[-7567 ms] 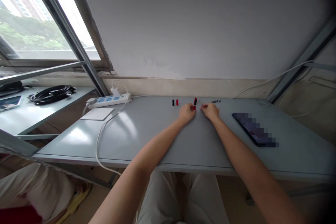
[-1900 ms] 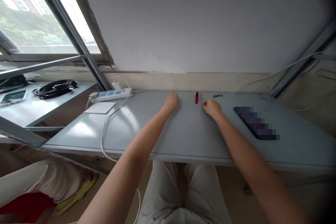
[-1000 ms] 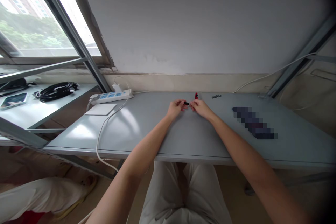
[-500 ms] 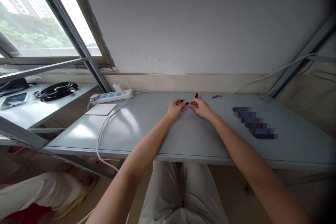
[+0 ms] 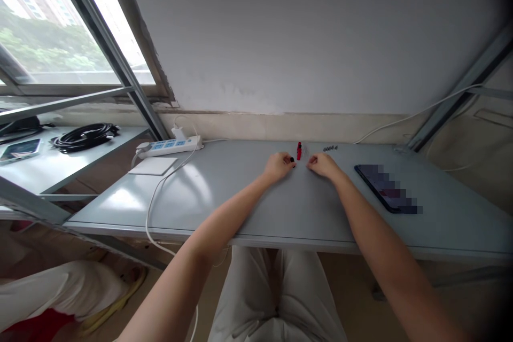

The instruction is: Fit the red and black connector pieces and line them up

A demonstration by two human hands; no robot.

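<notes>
My left hand (image 5: 279, 166) is closed in a pinch on a small black piece (image 5: 292, 160), just above or on the grey table. To its right, my right hand (image 5: 323, 164) has its fingertips pressed together low over the tabletop; whatever they hold, if anything, is too small to make out. Behind and between the two hands lies a small red object with dark parts (image 5: 298, 151). Next to it is something clear (image 5: 305, 149), perhaps a thin bag. Several small dark grey pieces (image 5: 331, 148) sit in a row beyond my right hand.
A phone (image 5: 387, 189), partly blurred out, rests on the right of the grey table (image 5: 224, 208). At the left are a white power strip (image 5: 170, 145), a flat white slab (image 5: 152, 166) and a trailing white cable (image 5: 149, 214). Coiled black cable (image 5: 86, 137) lies on the neighbouring shelf.
My hands were together at the black piece and have moved apart. Both shifted right, the left one keeping the black piece. The red object now shows more fully.
</notes>
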